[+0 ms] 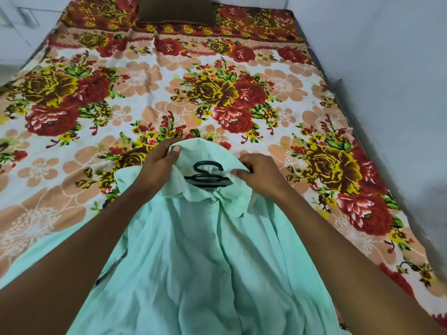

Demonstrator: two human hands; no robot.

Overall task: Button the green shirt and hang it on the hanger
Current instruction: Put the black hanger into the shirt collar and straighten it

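The mint green shirt (205,257) lies front-up on the bed, its placket buttoned down the middle. A black hanger (208,176) sits inside the neck opening, its hook showing within the collar; its arms are hidden under the cloth. My left hand (157,166) grips the left side of the raised collar, thumb on top. My right hand (258,175) pinches the right side of the collar beside the hanger hook. A dark strip of hanger shows through a gap at the shirt's left side (113,267).
A floral bedsheet (217,93) covers the bed. A dark brown pillow (176,10) lies at the far end. White walls run along the right (387,81) and the far left.
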